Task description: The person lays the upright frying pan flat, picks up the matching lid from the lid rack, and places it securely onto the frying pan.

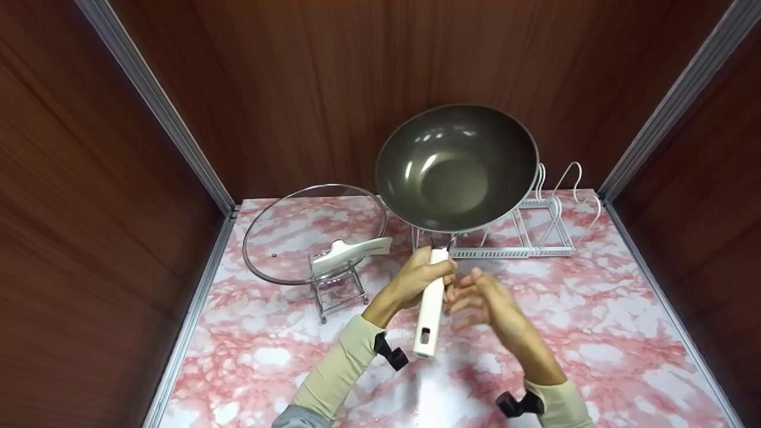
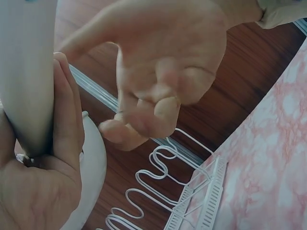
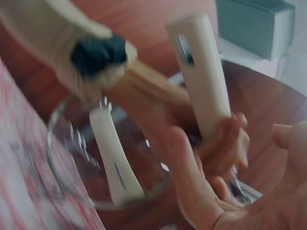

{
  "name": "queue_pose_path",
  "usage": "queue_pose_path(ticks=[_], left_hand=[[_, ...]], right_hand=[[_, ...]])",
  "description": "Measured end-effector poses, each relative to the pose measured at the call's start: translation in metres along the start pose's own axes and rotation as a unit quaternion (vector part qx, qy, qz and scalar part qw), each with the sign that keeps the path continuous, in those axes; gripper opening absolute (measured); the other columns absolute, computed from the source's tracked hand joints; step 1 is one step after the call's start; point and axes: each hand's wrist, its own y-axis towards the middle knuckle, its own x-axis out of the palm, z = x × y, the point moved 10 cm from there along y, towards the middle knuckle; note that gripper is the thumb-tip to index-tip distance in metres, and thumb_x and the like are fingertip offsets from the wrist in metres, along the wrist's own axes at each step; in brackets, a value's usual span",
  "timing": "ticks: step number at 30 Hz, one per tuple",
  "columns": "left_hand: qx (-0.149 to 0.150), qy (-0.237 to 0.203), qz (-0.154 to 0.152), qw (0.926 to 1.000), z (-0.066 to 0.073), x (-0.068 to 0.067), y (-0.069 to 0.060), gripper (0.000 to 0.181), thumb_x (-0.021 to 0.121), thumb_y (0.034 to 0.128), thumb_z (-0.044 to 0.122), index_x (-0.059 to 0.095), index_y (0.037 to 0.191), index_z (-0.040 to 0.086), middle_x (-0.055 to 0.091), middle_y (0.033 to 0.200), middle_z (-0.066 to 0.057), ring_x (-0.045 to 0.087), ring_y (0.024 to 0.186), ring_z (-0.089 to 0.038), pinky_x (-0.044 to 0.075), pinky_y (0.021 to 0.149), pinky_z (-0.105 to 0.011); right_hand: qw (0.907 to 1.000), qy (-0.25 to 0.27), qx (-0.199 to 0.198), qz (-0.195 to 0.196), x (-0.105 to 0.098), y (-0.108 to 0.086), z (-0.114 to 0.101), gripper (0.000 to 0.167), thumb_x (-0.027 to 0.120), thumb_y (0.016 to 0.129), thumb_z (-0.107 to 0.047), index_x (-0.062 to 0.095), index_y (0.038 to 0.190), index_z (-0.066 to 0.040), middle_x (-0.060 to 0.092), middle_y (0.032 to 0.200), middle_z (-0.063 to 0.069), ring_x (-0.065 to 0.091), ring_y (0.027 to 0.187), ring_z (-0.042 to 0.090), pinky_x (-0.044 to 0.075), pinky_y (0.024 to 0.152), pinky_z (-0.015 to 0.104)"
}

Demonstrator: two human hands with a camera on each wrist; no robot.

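Note:
A dark wok [image 1: 456, 169] is held up over the table, its inside facing the camera. My left hand [image 1: 414, 276] grips its cream handle [image 1: 429, 315] near the pan end; in the left wrist view the left hand [image 2: 43, 187] wraps the handle [image 2: 29, 72]. Just right of the handle is my right hand [image 1: 490, 306], fingers spread and slightly bent, holding nothing. The right wrist view shows the handle [image 3: 204, 72] upright in the left hand [image 3: 168, 120], beside the fingers of my right hand [image 3: 192, 187].
Behind and right of the wok stands a white wire rack [image 1: 505, 252], partly hidden by it. At left a glass lid [image 1: 285, 238] with a cream handle [image 1: 351, 252] leans on a small metal stand [image 1: 340, 303]. Wood panels [image 1: 285, 89] enclose the marbled table [image 1: 594, 333].

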Motion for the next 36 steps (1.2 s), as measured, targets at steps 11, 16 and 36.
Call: queue_pose_path(ticks=[11,16,36], left_hand=[[-0.005,0.011,-0.013,0.9998,0.002,-0.005,-0.005,0.007,0.052,0.1001,-0.001,0.057,0.095,0.0,0.058,0.07,-0.001,0.067,0.05,-0.012,0.059,0.051,-0.025],[-0.007,0.016,-0.017,0.9997,0.003,-0.009,-0.009,0.004,0.053,0.0986,0.0,0.056,0.096,-0.002,0.058,0.07,-0.001,0.067,0.05,-0.012,0.06,0.051,-0.026],[-0.046,0.041,-0.039,0.9973,-0.001,-0.013,-0.024,0.007,0.055,0.098,0.002,0.056,0.091,0.003,0.057,0.069,-0.001,0.065,0.049,-0.013,0.06,0.051,-0.028]], right_hand=[[0.9871,-0.051,0.018,0.151,-0.081,0.017,-0.017,0.063,0.038,0.115,-0.046,0.024,0.155,0.001,0.049,0.147,0.023,0.07,0.105,0.016,0.062,0.092,0.033],[0.9846,-0.001,0.02,0.174,-0.113,0.035,-0.03,0.085,0.037,0.11,-0.058,-0.001,0.163,-0.002,0.024,0.165,0.027,0.053,0.137,0.027,0.06,0.1,0.031],[0.988,0.076,0.025,0.132,-0.166,0.087,-0.063,0.101,0.042,0.098,-0.081,0.004,0.172,-0.025,0.001,0.18,0.015,0.009,0.166,0.035,0.02,0.13,0.065]])
